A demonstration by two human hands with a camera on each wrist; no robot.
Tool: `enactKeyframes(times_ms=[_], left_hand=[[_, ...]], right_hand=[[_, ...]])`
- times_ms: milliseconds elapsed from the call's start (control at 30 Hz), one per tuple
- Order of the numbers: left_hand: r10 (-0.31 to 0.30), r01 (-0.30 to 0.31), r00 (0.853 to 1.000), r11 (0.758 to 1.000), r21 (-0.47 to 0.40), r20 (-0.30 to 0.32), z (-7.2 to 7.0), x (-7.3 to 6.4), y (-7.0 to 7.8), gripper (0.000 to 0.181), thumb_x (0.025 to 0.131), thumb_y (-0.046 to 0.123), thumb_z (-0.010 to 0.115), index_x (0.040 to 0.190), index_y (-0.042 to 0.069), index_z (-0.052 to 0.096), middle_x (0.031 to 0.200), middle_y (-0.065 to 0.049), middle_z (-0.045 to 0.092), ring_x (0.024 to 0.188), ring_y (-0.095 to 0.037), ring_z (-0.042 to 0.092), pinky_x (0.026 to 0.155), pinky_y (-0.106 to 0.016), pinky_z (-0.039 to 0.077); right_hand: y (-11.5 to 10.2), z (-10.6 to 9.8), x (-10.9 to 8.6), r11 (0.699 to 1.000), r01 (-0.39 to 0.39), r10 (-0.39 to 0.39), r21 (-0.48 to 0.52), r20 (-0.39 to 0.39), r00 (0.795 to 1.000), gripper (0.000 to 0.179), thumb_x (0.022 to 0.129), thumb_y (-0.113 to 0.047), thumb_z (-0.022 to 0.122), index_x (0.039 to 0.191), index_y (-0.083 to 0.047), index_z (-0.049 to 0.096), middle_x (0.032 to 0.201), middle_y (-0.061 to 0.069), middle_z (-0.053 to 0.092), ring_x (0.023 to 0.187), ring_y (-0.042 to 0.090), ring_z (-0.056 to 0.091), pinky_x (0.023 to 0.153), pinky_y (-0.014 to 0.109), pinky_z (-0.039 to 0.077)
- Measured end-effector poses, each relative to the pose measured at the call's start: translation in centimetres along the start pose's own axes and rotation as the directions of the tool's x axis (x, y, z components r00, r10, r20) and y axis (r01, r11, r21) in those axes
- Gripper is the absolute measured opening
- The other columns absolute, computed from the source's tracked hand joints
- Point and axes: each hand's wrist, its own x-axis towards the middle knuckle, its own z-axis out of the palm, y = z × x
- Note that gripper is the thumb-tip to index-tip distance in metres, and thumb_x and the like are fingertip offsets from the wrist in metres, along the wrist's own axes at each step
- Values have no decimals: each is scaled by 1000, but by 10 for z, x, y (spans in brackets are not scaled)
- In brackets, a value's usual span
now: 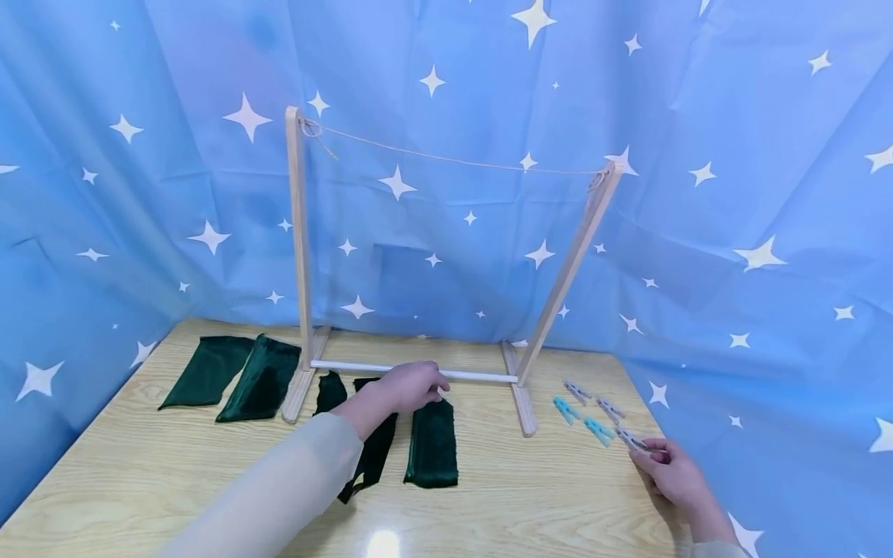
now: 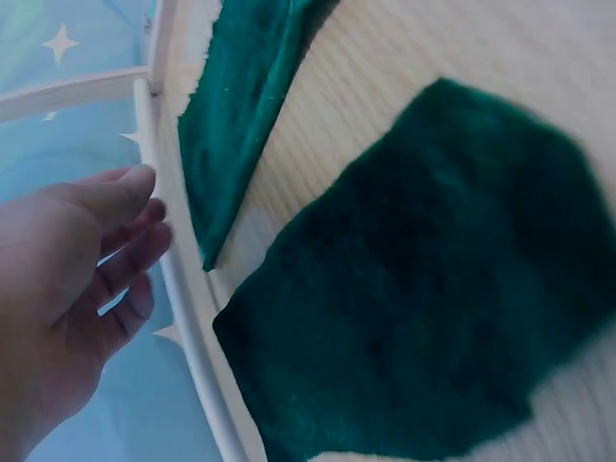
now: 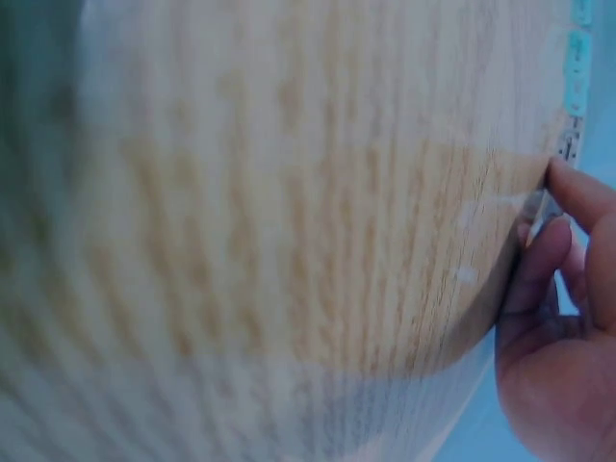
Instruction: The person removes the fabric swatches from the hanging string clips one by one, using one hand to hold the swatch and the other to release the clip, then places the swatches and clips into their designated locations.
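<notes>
Over the top edge of a dark green cloth piece (image 1: 432,449), in the head view, hovers my left hand (image 1: 410,386). Its fingers curve loosely and hold nothing; the left wrist view shows the hand (image 2: 87,260) apart from the cloth (image 2: 414,289). At the table's right side, my right hand (image 1: 670,473) pinches the near end of a grey clothespin (image 1: 631,440) between thumb and fingers. Beside it lie two more grey clothespins (image 1: 611,409) and two blue ones (image 1: 598,430). In the right wrist view the pinched clothespin is mostly hidden by the fingers.
A wooden frame (image 1: 300,232) with two posts stands at the back, a thin string (image 1: 453,161) tied between their tops. A white rod (image 1: 481,377) joins the posts low down. More green cloth pieces (image 1: 209,372) lie left and under my left arm. A starry blue curtain (image 1: 698,194) hangs behind.
</notes>
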Motion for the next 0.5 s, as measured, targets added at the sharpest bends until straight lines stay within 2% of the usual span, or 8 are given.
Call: enactKeyframes(times_ms=[133, 267, 367, 500], left_hand=[[-19, 17, 999, 998, 62, 33, 6, 10, -1, 24, 110, 16, 69, 131, 14, 81, 124, -5, 72, 106, -16, 68, 96, -34, 62], [-57, 55, 998, 996, 68, 26, 9, 12, -2, 15, 108, 13, 72, 113, 17, 86, 117, -3, 67, 93, -12, 63, 88, -31, 61], [-71, 71, 997, 997, 30, 3, 9, 12, -4, 12, 106, 11, 74, 103, 17, 83, 111, 0, 66, 89, -12, 62, 88, -33, 61], [-60, 60, 998, 998, -29, 8, 7, 12, -5, 13, 105, 7, 73, 97, 17, 74, 101, 4, 69, 88, -11, 62, 88, -34, 59]], right_hand=[[2, 3, 0, 1000, -9, 9, 4, 4, 1000, 54, 109, -30, 68, 143, 7, 48, 101, 2, 50, 75, 13, 54, 62, 27, 51], [5, 4, 4, 1000, -11, 11, 11, 14, 1000, 56, 109, -33, 69, 144, 6, 47, 103, 2, 50, 75, 13, 53, 63, 28, 51], [7, 3, 6, 1000, -8, 7, 18, 18, 1000, 56, 108, -33, 70, 143, 4, 49, 102, 0, 50, 75, 12, 53, 63, 27, 52], [9, 1, 9, 1000, -9, 9, 13, 13, 1000, 55, 108, -33, 70, 143, 5, 48, 103, 2, 48, 77, 13, 53, 63, 28, 52]])
